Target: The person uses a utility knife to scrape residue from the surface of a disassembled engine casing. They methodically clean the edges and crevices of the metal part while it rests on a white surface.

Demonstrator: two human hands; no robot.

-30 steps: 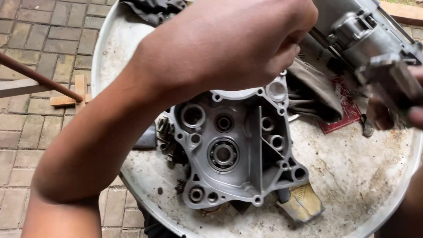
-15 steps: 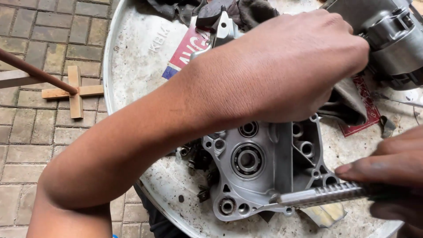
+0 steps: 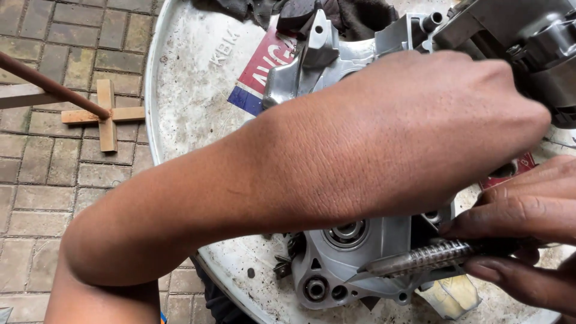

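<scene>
The right hand (image 3: pixel 528 240) pinches a knurled metal tool (image 3: pixel 429 258) whose tip rests on the grey engine casing (image 3: pixel 360 264) at the near edge of the round white tray (image 3: pixel 186 90); it could skid off the casting and gouge a bearing seat if pushed at a slant. The left hand (image 3: pixel 432 126) reaches far right across it, its fingers hidden, so I cannot tell its grip

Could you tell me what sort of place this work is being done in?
Probably an outdoor or yard-side repair spot for small engines. A grey engine casing lies on a round metal tray set on brick paving, and the right hand holds a ribbed metal tool against the casing.
</scene>
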